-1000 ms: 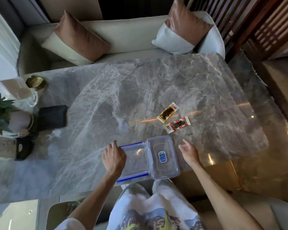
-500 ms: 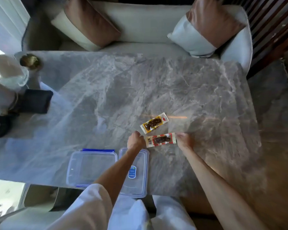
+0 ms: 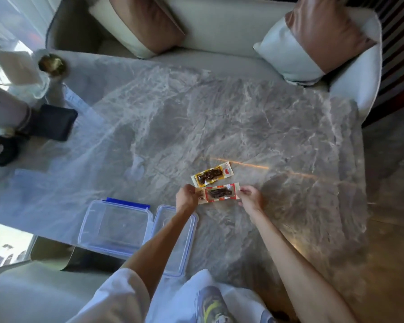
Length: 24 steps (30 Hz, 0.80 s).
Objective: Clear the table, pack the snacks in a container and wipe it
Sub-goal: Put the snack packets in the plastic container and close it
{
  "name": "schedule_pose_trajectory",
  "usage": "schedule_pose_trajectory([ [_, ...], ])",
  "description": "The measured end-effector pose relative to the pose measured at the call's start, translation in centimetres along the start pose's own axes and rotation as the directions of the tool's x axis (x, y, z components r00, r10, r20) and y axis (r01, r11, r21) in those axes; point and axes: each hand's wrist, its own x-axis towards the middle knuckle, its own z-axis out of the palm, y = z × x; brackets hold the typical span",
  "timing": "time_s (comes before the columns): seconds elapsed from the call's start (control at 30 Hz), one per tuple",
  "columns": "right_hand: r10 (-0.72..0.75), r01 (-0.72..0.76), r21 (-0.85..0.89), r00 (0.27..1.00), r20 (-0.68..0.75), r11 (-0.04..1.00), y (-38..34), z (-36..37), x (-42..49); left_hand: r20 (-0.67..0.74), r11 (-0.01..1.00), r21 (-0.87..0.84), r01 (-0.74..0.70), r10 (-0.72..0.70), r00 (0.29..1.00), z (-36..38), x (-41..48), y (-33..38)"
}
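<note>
Head view shows your two hands pinching the red-and-white snack packet with the dark strip inside [image 3: 219,193] by its short ends: your left hand [image 3: 186,197] closes its fingers on the left end, your right hand [image 3: 250,198] on the right end, so the packet stretches flat between them, on or just above the grey veined marble table [image 3: 196,127]; which of the two, you cannot tell. Just beyond it, nearly touching its far edge, lies the yellow-and-white snack packet [image 3: 211,176], tilted and free of both hands. Nearer you and to the left, at the table's near edge, sits the clear rectangular plastic container with the blue clip [image 3: 114,226], open, with its clear lid [image 3: 176,238] beside it under your left forearm. A black pouch [image 3: 54,125] lies far off at the left edge.
</note>
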Motion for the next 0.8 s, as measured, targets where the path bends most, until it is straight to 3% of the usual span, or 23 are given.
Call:
schedule_pose_trajectory([
  [0.23,-0.091,0.095,-0.175,0.995,0.029,0.980,-6.4,1.1,3.2,-0.056,0.977,-0.184,0.112,-0.124,0.991,-1.2,3.0,2.5],
  [0.43,-0.070,0.079,-0.357,0.997,0.038,0.931,-7.1,1.7,5.5,-0.059,0.955,-0.212,0.207,-0.224,0.973,0.4,5.3,2.9],
  [0.7,-0.056,0.062,-0.342,0.998,0.028,0.938,-6.4,2.1,6.8,-0.094,0.964,-0.136,0.228,-0.241,0.966,1.6,6.6,3.0],
  [0.8,-0.015,0.035,-0.291,0.997,0.071,0.956,-6.0,1.6,7.2,-0.063,0.955,-0.238,0.174,-0.194,0.979,2.1,6.3,3.1],
])
